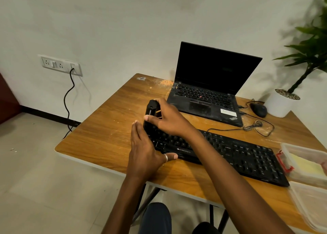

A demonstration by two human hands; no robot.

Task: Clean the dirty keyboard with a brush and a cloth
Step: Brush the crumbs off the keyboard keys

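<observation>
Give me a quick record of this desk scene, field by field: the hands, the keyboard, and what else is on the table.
keyboard: black, flat on wooden table
left hand: straight fingers against its left end, thumb on front edge
right hand: grips black brush at the left-end keys
laptop: open, screen dark, behind keyboard
mouse: right of laptop
plastic container: table's right edge

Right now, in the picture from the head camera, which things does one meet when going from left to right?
First the wall socket → left hand → laptop → mouse → plant pot. I leave out the keyboard and the right hand, because they overlap other things.
</observation>
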